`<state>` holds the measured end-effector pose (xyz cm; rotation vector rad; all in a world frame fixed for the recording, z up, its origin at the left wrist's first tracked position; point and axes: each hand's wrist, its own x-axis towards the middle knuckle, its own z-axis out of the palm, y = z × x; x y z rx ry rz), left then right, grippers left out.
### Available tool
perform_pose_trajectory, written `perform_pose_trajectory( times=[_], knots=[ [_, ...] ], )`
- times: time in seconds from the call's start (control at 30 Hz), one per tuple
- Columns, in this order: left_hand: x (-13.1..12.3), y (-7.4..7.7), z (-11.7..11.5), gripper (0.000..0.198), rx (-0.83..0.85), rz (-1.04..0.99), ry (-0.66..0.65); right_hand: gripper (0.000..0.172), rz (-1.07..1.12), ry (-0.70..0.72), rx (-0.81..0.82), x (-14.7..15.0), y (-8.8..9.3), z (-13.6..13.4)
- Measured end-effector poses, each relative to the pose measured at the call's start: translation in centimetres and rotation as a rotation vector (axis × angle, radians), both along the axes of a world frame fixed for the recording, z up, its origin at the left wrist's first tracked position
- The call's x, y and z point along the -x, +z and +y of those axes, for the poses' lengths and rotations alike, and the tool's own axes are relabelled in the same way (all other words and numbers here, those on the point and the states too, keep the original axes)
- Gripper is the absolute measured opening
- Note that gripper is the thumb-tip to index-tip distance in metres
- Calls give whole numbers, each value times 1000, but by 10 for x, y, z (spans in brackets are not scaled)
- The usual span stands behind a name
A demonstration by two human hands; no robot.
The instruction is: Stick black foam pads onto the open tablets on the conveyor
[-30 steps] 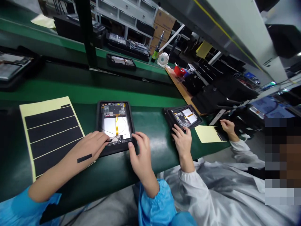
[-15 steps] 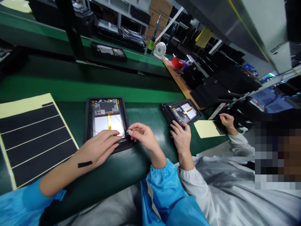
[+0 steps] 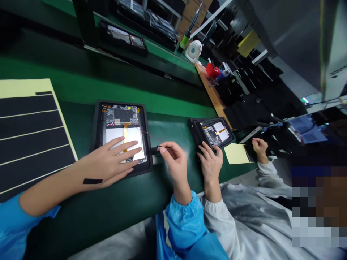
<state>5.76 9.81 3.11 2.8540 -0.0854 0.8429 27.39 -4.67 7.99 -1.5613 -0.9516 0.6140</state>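
Observation:
An opened tablet point(image 3: 123, 117) lies in a black tray point(image 3: 148, 155), its circuit board, white battery and orange ribbon showing. My left hand point(image 3: 116, 159) rests flat across the battery with its fingers spread. A strip of black tape point(image 3: 92, 181) sticks to my left wrist. Just right of the tray, my right hand point(image 3: 175, 160) pinches a small black piece point(image 3: 155, 149) between thumb and forefinger. A thin reddish wire point(image 3: 154, 137) runs from the tablet toward those fingers. The exact kind of the black piece is too small to tell.
Black adhesive strips on a yellow sheet point(image 3: 61, 119) lie at the left. At the right, a co-worker's hand point(image 3: 211, 160) touches another opened tablet point(image 3: 217, 133), beside a smaller yellow sheet point(image 3: 235, 153). A white fan point(image 3: 193, 51) and a green-handled tool point(image 3: 185, 40) stand behind.
My right hand has moved right, off the tablet's edge, with the small black piece and wire drawn out. My left hand has flattened and spread over the battery. The view has shifted.

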Motion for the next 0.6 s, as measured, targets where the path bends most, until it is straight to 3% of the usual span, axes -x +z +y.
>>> perform_pose_trajectory(
  times=[0.2, 0.33, 0.6],
  knots=[
    [14, -3, 27, 35, -9, 24, -38, 6, -328, 201, 74, 13, -15, 4],
    [16, -4, 29, 36, 11, 24, -35, 9, -468, 272, 138, 17, -18, 7],
    [17, 0, 27, 38, -1, 57, -11, 10, -444, 233, 163, 23, -14, 8]
  ],
)
